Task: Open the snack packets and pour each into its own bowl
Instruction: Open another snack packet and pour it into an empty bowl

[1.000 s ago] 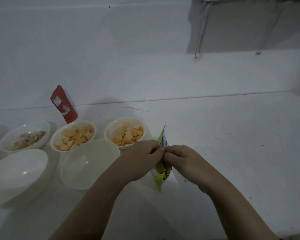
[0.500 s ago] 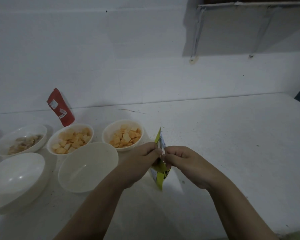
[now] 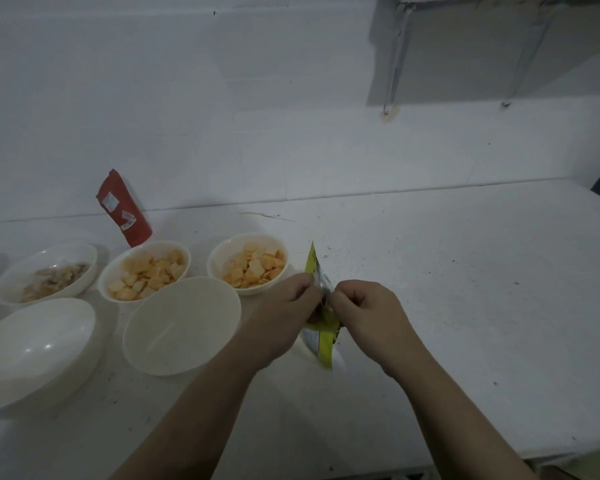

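Counter [image 3: 465, 306]: white, flat, bearing everything listed. Empty bowl [image 3: 182, 323]: at 9 o'clock from the hands, just beside the left forearm; the likely receiver, light rigid plastic by its look, liable to slide if bumped. Filled bowls [image 3: 144, 270], [image 3: 247, 263]: at 10 and 11 o'clock, holding orange squares. Left hand [image 3: 291, 299] and right hand [image 3: 364, 306]: knuckles nearly touching, each pinching one side of the packet's top edge. Packet [image 3: 321, 327]: yellow-green, upright between the hands above the counter, at frame centre. Judged light, thin, crinkly film, probably slick; contents brittle. Best gripped close to the seal, either side of the tear, pulling apart gently to avoid spilling.
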### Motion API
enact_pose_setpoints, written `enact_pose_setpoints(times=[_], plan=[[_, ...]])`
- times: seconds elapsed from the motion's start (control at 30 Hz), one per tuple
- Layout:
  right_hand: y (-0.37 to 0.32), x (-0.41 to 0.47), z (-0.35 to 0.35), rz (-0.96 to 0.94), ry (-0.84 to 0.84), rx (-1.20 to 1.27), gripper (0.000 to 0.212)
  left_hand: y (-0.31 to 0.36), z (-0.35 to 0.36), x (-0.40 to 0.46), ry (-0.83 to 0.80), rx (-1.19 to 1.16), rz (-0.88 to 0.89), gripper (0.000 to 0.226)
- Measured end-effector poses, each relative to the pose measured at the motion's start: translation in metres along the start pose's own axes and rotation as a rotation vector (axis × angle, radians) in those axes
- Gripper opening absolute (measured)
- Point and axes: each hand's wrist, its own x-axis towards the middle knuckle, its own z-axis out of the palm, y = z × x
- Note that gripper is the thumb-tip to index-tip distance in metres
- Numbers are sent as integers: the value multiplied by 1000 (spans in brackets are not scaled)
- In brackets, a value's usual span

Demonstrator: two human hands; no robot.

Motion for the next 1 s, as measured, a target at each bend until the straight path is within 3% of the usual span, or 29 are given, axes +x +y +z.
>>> enact_pose_setpoints(times=[0.1,0.2,0.3,0.47,0.53,0.73,0.87,1.0], plan=[[3,3,-5,3,32,-155,39,2,1,-2,60,57,26,38],[-3,7,-7,15,-53,-218,31,5,-1,-5,26,134,72,38],[-10,13,-5,-35,-98,-324,35,5,-2,-5,27,157,103,34],[-10,15,-6,-48,83,-290,32,6,-8,-4,224,142,99,35],[-12,11,-5,-72,81,-290,34,6,-11,-3,247,141,73,29],[-18,7,-4,-128,16,-302,35,11,-8,5,-9,-98,-211,40],[-22,5,-13,-38,172,-357,40,9,-4,1,90,-209,-155,38],[-23,5,-23,-74,240,-359,36,12,7,-8,15,-291,-76,34]])
